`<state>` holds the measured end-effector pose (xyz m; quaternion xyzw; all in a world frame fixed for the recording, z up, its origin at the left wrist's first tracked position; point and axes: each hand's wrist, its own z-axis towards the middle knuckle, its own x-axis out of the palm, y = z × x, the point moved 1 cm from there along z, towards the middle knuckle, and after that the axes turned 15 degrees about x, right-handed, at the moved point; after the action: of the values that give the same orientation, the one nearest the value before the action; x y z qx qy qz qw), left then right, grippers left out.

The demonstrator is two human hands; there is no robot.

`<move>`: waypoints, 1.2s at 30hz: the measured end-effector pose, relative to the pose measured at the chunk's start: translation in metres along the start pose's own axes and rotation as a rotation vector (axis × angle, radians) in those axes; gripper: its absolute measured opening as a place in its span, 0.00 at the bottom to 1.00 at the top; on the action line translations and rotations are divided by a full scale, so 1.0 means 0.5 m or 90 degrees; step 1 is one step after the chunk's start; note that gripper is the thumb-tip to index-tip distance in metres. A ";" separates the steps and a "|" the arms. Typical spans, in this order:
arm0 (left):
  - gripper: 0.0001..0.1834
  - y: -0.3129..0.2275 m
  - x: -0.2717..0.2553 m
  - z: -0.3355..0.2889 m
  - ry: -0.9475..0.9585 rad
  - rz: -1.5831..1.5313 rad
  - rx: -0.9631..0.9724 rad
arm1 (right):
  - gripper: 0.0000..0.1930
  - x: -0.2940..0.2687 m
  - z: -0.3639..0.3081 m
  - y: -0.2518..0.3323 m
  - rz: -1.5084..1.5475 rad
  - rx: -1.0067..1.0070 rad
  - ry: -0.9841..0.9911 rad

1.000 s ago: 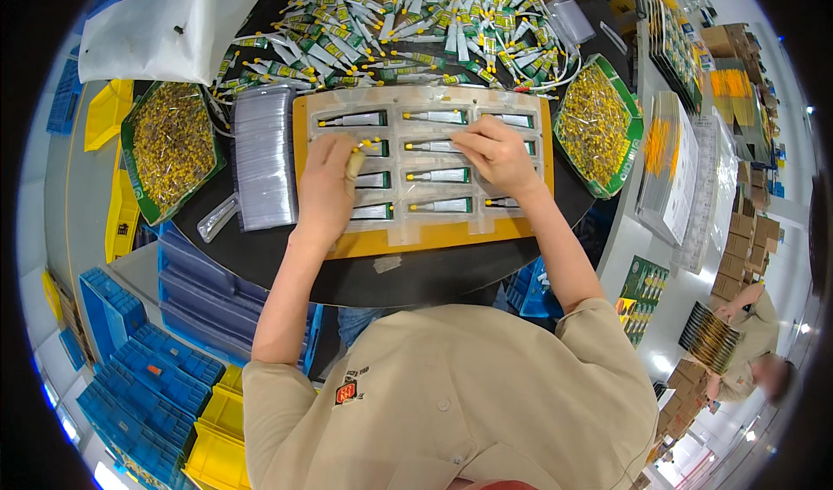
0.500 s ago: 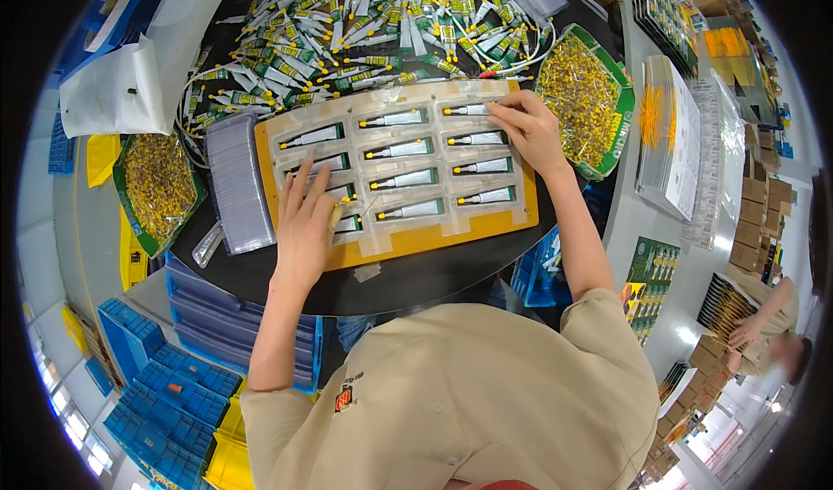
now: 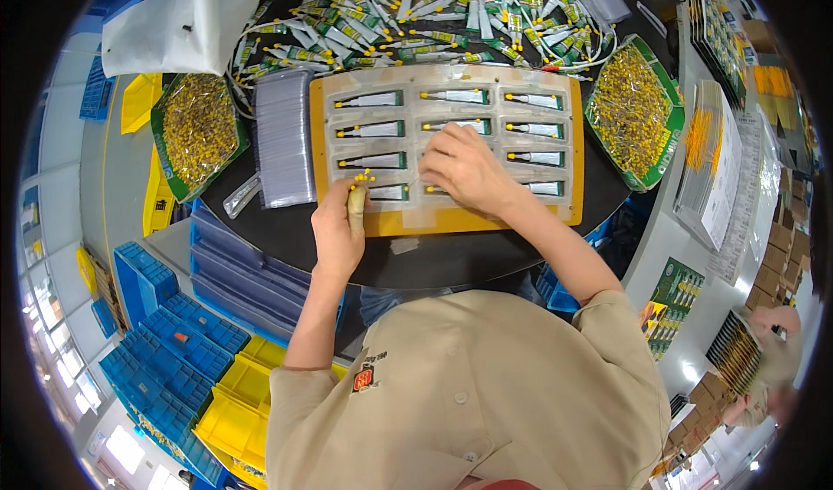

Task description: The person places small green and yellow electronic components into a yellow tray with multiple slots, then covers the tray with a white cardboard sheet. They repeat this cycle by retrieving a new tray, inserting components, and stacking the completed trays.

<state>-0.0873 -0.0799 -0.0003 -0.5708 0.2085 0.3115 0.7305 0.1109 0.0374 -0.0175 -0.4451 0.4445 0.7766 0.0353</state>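
Observation:
A yellow-edged board (image 3: 416,224) lies in front of me with rows of clear pockets. Small silver-and-green glue tubes (image 3: 455,96) with yellow tips lie in the pockets. Near the board's lower left corner, my left hand (image 3: 337,230) pinches several small yellow caps (image 3: 364,176) between its fingertips. Its thumb has a pale yellowish cover. My right hand (image 3: 467,167) reaches over the middle column, fingers bent together and hiding the tubes beneath. What those fingers grip, if anything, is hidden.
Loose glue tubes (image 3: 416,21) heap behind the board. Green-rimmed containers of yellow caps stand left (image 3: 200,130) and right (image 3: 632,108). Clear plastic blisters (image 3: 285,138) stack by the board's left side. Blue crates (image 3: 186,325) sit lower left. Another person's arm shows far right.
My right hand has moved from the top right pocket to the middle column. My left hand has drawn back from the left column to the board's lower left. The whole view has shifted.

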 end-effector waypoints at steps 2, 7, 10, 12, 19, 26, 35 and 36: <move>0.06 0.006 -0.010 -0.015 -0.021 -0.035 -0.052 | 0.07 0.006 0.005 0.005 -0.050 -0.005 0.002; 0.06 0.017 -0.016 -0.027 -0.091 -0.065 -0.080 | 0.08 0.010 0.014 0.031 -0.117 0.014 -0.070; 0.06 0.017 -0.013 -0.022 -0.106 -0.051 0.005 | 0.07 0.036 0.040 0.062 -0.108 0.026 -0.132; 0.06 0.017 -0.015 -0.018 -0.090 -0.039 0.025 | 0.06 0.055 0.067 0.080 -0.141 0.017 -0.150; 0.11 0.012 -0.022 -0.006 0.010 0.025 0.130 | 0.08 0.052 0.050 0.119 0.122 0.000 0.074; 0.11 0.015 -0.032 -0.002 0.072 -0.073 0.071 | 0.07 0.020 0.063 0.079 0.071 -0.028 0.111; 0.14 0.028 -0.005 0.011 0.015 0.063 0.255 | 0.05 0.029 0.179 -0.037 -0.040 0.051 -0.182; 0.15 0.031 0.001 0.013 0.036 0.082 0.267 | 0.06 0.036 0.185 -0.042 -0.049 0.032 -0.191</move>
<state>-0.0982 -0.0710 -0.0097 -0.4004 0.3251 0.2910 0.8058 0.0486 0.1107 -0.0251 -0.3396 0.4363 0.8211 0.1420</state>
